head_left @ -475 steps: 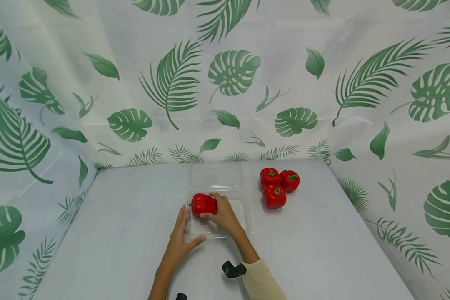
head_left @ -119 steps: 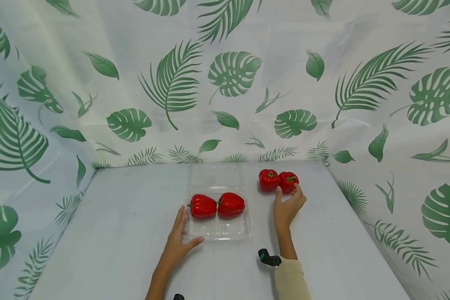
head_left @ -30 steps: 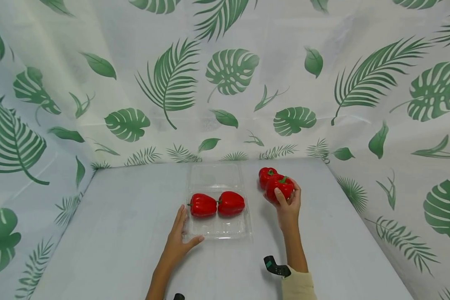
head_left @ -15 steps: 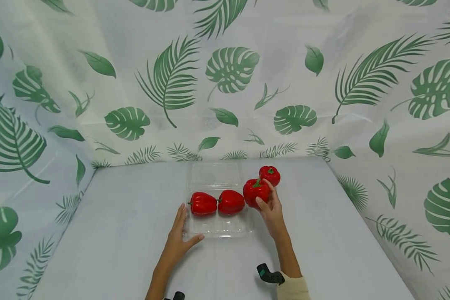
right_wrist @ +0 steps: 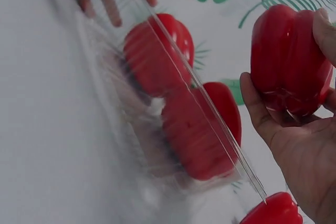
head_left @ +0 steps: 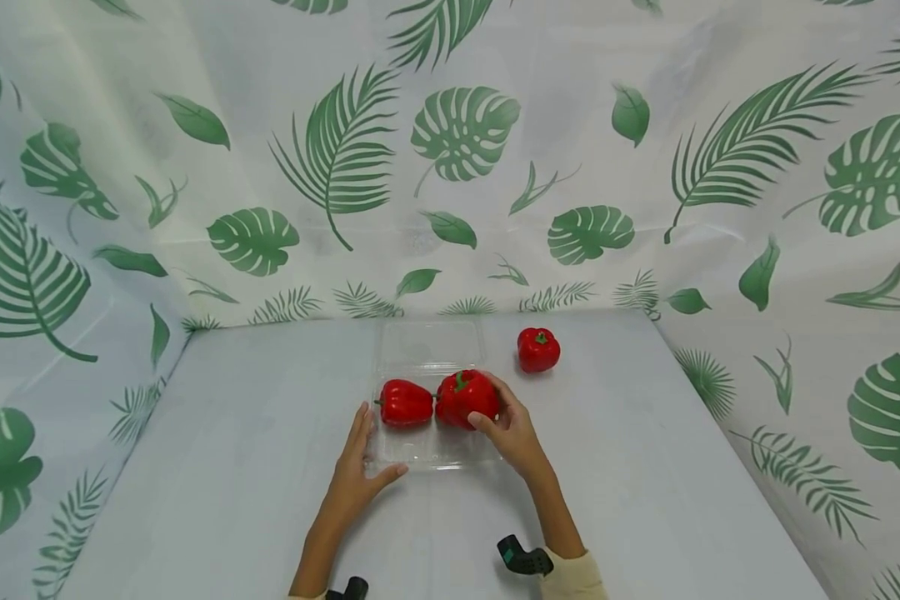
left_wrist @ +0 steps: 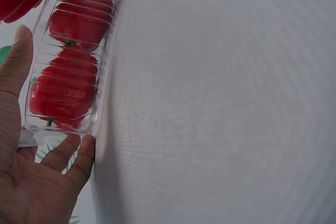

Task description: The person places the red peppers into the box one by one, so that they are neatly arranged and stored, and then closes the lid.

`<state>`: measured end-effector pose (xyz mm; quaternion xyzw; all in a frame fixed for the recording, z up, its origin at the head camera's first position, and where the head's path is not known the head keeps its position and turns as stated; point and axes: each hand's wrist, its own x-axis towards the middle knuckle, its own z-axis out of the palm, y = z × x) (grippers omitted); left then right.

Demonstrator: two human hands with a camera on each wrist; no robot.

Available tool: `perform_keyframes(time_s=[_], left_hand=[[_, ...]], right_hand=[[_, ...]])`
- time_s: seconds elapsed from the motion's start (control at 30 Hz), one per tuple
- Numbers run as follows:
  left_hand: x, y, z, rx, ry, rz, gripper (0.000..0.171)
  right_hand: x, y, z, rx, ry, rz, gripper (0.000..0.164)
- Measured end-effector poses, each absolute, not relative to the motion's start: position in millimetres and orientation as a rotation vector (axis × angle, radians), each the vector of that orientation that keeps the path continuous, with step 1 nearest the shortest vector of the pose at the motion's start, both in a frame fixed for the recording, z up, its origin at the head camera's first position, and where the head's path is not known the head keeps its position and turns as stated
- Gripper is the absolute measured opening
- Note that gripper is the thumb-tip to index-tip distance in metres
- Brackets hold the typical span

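My right hand (head_left: 516,429) grips a red bell pepper (head_left: 462,402) from its right side, fingers and thumb curled round it. In the right wrist view this held pepper (right_wrist: 286,59) is up beside the tray's wall, above the rim. A clear plastic clamshell box (head_left: 420,454) lies opened flat, holding two bell peppers on their sides. The left one (head_left: 407,404) shows fully; the right one (right_wrist: 202,132) is mostly hidden behind the held pepper in the head view. My left hand (head_left: 351,483) has straight fingers along the box's left wall, its thumb near the front edge.
One more red bell pepper (head_left: 538,351) stands stem up on the pale table (head_left: 630,467), right of the box's lid (head_left: 430,342). Leaf-printed cloth (head_left: 465,167) walls the back and both sides. Each wrist wears a small black camera.
Earlier a second pepper went into the box. Since then my right hand has picked another from the group at the right and carried it left over the box. My left hand stays put.
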<state>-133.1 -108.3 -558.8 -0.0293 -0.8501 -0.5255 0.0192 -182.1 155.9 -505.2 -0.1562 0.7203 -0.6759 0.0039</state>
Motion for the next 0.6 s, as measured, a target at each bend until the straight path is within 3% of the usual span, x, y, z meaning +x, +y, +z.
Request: perform_keyframes(time_s=[0.6], left_hand=[[-134.8,-112.4,-561.3,-0.163,-2.607,-1.620,0.107]], right_hand=[[-174.1,109.6,-509.6,-0.688,2.533,-1.727,0.074]])
